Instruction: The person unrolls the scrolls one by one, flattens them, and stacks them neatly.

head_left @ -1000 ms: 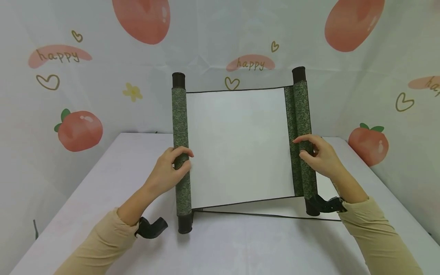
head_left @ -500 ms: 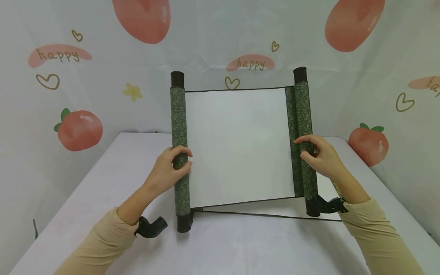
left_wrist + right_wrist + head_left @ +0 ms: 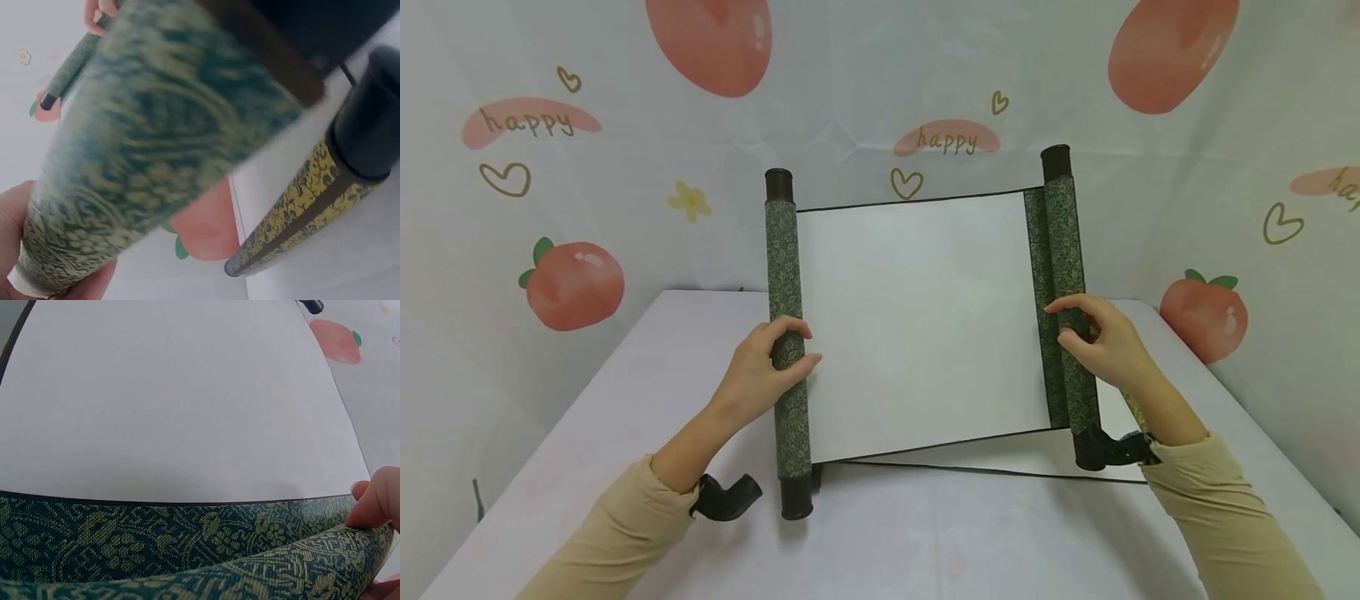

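Both hands hold up a hanging scroll whose blank white sheet point(image 3: 917, 317) faces me, a little tilted. Its left roller point(image 3: 786, 258), in green patterned cloth with dark end knobs, is gripped by my left hand point(image 3: 760, 362), thumb and fingers curled round it. On the other side my right hand point(image 3: 1103, 340) grips the matching right roller point(image 3: 1064, 237), beside a green cloth strip point(image 3: 125, 540) bordering the sheet. Behind and below lies a second scroll, its white sheet point(image 3: 992, 454) partly hidden. In the left wrist view its yellow patterned roller point(image 3: 290, 206) shows, with a black knob.
A white-covered table point(image 3: 887, 542) spreads under the scrolls. A pale backdrop point(image 3: 865, 75) with printed fruit and "happy" lettering stands behind it. Black curved pieces point(image 3: 726, 497) are strapped at both wrists.
My left hand and the left roller have shifted a little left and down, so slightly more white sheet shows between the rollers. The right hand has drifted slightly right.
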The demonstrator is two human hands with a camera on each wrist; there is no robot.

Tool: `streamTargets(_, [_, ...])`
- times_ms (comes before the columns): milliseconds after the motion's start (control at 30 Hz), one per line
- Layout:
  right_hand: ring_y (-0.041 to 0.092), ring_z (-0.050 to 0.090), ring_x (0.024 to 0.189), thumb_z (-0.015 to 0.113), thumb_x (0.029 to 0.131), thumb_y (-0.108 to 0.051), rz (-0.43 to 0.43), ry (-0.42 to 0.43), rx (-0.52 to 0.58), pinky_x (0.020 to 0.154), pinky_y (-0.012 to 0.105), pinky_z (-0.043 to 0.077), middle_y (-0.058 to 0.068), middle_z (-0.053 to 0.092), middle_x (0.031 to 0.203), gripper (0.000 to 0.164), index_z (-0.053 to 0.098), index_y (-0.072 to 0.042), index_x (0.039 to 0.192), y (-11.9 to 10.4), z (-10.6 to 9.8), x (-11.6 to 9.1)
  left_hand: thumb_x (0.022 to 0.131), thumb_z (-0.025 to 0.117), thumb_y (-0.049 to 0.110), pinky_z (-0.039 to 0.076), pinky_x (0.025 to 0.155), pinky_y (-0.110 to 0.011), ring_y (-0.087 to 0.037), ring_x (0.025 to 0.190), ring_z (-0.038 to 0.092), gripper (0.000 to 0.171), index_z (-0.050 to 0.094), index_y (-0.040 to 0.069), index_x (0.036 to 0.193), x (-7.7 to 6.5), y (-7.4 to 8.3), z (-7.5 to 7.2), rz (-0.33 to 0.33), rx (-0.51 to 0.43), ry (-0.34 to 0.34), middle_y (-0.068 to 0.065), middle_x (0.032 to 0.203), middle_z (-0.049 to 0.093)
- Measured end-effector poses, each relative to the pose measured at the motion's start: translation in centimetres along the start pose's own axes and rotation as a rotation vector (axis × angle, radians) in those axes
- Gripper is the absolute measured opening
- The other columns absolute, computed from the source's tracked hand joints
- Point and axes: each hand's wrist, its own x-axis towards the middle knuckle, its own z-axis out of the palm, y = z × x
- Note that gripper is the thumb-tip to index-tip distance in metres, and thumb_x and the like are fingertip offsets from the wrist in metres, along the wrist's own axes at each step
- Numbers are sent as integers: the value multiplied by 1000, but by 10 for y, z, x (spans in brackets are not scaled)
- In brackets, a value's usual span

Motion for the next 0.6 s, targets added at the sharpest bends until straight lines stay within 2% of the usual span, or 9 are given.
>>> streamTargets(67, [8, 24, 46, 50, 87, 1, 4, 3, -5, 45, 26, 29, 11, 52, 101, 29, 59, -4, 114, 0, 1, 0, 86, 67, 17, 40, 86, -43, -26, 101, 49, 27, 56, 11, 109, 1, -2, 1, 13, -4, 1, -11, 110, 56])
streamTargets(133, [8, 24, 46, 50, 87, 2, 6, 7, -5, 45, 26, 28, 10, 51, 100, 29, 59, -4, 114, -1, 1, 0, 85, 67, 15, 40, 88, -44, -26, 103, 50, 27, 56, 10, 110, 1, -3, 0, 25, -2, 3, -12, 111, 57])
streamTargets(333, [9, 26, 48, 50, 87, 1, 19, 17, -13, 47, 27, 28, 10, 53, 101, 29, 60, -4, 114, 2, 0, -1, 90, 55, 10, 36, 71, -34, -23, 88, 43, 27, 54, 11, 117, -1, -2, -5, 22, 24, 2, -15, 110, 55])
streamTargets(600, [10, 26, 48, 50, 87, 1, 20, 19, -5, 48, 27, 28, 9, 54, 103, 29, 60, -4, 113, 3, -1, -3, 91, 49, 10, 37, 74, -37, -26, 94, 46, 29, 52, 13, 120, -2, -3, -8, -6, -2, 1, -16, 117, 54])
